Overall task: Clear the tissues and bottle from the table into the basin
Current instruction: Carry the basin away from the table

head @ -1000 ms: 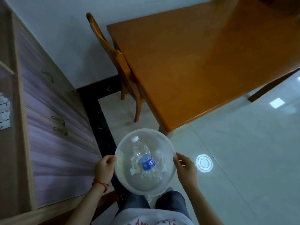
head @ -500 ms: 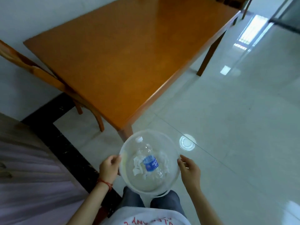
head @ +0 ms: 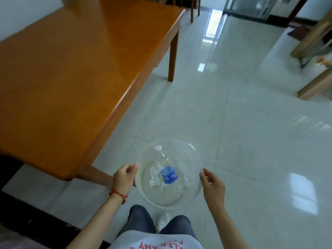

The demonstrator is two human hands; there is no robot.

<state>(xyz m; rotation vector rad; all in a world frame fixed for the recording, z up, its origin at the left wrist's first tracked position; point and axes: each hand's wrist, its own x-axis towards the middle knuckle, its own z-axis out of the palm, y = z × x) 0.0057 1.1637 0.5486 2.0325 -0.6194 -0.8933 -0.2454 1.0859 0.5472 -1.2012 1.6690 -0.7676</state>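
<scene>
Standing off to the side here, going left to right. The wooden table fills the left of the room and I can't spot anything on the part of the top I can see, so to my eye the clearing part looks done.

Next, the left hand, red string on the wrist, is curled closed on the left edge of the basin, fingers pinching the rim. The basin is clear plastic and is held out in front of the person's waist, over the white floor, just past the table's near corner.

Inside it: the bottle, lying down, blue label up, white cap pointing away from the person and a bit toward the table side, bottom end toward their body. So its long axis runs roughly front to back, between the two hands, about the same reach from either. The crumpled tissues sit under and around it on the basin floor.

Then the right hand on the right rim, fingers bent around the edge, looser looking than the left; can't tell how firm that grip is.

My guess is whatever comes next depends on keeping the basin level, since the bottle could roll.
</scene>
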